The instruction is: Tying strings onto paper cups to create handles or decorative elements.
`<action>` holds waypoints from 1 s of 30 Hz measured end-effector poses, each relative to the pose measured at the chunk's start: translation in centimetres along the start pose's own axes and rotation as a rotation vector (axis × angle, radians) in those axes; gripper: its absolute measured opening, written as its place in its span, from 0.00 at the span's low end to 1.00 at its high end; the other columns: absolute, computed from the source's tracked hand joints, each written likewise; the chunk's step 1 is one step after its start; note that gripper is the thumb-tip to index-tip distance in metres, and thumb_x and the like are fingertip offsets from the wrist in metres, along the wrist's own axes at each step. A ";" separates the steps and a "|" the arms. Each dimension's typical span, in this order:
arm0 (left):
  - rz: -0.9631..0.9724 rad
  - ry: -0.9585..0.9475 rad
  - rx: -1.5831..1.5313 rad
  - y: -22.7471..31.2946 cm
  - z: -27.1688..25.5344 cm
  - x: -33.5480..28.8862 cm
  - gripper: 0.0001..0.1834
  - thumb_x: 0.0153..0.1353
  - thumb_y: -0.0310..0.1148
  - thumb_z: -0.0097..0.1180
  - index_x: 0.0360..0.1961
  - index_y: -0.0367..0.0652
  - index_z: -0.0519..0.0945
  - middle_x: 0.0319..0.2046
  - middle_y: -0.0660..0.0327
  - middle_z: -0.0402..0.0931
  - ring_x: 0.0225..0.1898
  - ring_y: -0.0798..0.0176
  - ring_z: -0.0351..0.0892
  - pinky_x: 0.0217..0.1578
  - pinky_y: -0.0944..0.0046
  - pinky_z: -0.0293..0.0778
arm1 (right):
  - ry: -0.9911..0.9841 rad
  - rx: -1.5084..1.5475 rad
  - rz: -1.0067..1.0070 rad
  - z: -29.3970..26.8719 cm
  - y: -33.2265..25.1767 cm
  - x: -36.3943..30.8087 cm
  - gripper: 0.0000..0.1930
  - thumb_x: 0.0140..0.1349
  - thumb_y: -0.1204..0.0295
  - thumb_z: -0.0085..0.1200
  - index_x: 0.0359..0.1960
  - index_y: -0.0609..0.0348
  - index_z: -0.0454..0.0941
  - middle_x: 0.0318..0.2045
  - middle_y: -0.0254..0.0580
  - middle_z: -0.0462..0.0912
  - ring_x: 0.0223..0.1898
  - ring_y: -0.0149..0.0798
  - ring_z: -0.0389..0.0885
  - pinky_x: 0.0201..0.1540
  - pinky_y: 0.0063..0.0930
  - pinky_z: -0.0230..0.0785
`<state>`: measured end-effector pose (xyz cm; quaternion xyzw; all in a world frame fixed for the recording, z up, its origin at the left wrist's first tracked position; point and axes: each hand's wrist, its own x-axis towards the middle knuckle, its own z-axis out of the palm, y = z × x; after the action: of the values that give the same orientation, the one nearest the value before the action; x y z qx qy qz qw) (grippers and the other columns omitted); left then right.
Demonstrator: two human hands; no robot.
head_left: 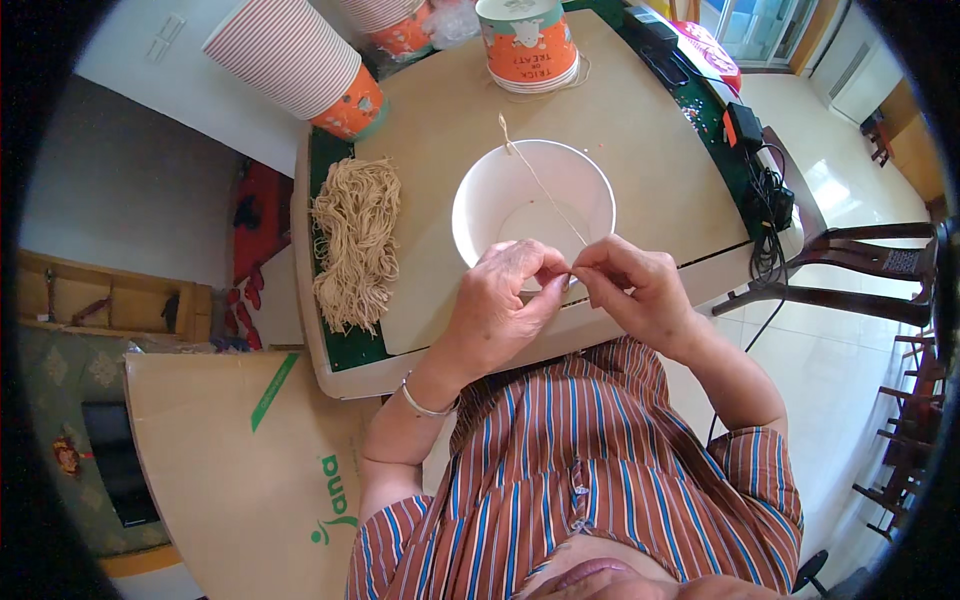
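A white paper bucket (474, 215) stands mouth up on the table, close to its near edge. A thin beige string (546, 192) runs from a knotted end at the bucket's far rim across the mouth to my fingers. Both hands meet at the near rim. My left hand (505, 300) pinches thumb and forefinger together there, and my right hand (640, 290) does the same, fingertips touching the left ones. The string's end is hidden between the fingertips. To the left lies a bundle of beige strings (357, 245).
Stacked orange-and-white buckets (295, 70) lean at the back left. More upside-down orange buckets (530, 50) with a string handle stand at the far middle. Black cables and adapters (768, 195) line the table's right edge. A large cardboard sheet (240, 470) is at the lower left, a dark wooden chair (870, 262) at the right.
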<state>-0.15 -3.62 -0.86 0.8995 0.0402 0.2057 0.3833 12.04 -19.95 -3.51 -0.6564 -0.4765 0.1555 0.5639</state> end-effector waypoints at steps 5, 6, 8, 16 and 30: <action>0.002 0.013 -0.007 0.1 0.0 0.0 0.07 0.57 0.19 0.64 0.37 0.39 0.82 0.32 0.58 0.83 0.35 0.64 0.84 0.39 0.65 0.79 | 0.016 -0.055 -0.019 0.0 -0.2 0.1 0.04 0.67 0.80 0.56 0.41 0.63 0.75 0.25 0.42 0.80 0.27 0.32 0.83 0.29 0.25 0.73; -0.001 0.018 -0.015 0.1 0.0 0.0 0.07 0.57 0.19 0.64 0.37 0.39 0.82 0.32 0.58 0.83 0.35 0.64 0.84 0.39 0.65 0.79 | 0.042 -0.052 -0.017 0.1 -0.2 0.0 0.06 0.66 0.78 0.58 0.40 0.61 0.74 0.24 0.47 0.81 0.26 0.40 0.84 0.29 0.31 0.74; 0.008 0.019 -0.005 0.1 0.0 0.0 0.07 0.57 0.19 0.63 0.37 0.39 0.82 0.32 0.58 0.83 0.35 0.64 0.84 0.38 0.65 0.79 | 0.050 -0.043 -0.009 0.2 -0.1 -0.1 0.06 0.66 0.78 0.57 0.40 0.61 0.73 0.25 0.47 0.80 0.26 0.41 0.85 0.29 0.31 0.74; 0.000 0.017 -0.002 0.5 -0.2 0.1 0.07 0.58 0.22 0.63 0.38 0.40 0.82 0.33 0.57 0.83 0.35 0.61 0.84 0.39 0.62 0.79 | 0.035 -0.020 0.037 0.0 -0.4 0.0 0.05 0.67 0.78 0.56 0.41 0.61 0.72 0.25 0.47 0.81 0.25 0.43 0.84 0.28 0.33 0.73; 0.051 -0.001 -0.054 0.2 -0.2 0.1 0.07 0.58 0.25 0.63 0.39 0.40 0.83 0.32 0.58 0.83 0.37 0.55 0.84 0.47 0.57 0.75 | 0.035 -0.149 -0.104 -0.2 -1.2 0.1 0.04 0.67 0.77 0.57 0.40 0.61 0.74 0.25 0.46 0.80 0.26 0.43 0.85 0.29 0.32 0.75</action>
<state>-0.11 -3.60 -0.57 0.8897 0.0116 0.2157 0.4023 11.71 -20.06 -2.39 -0.6735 -0.5101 0.0788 0.5291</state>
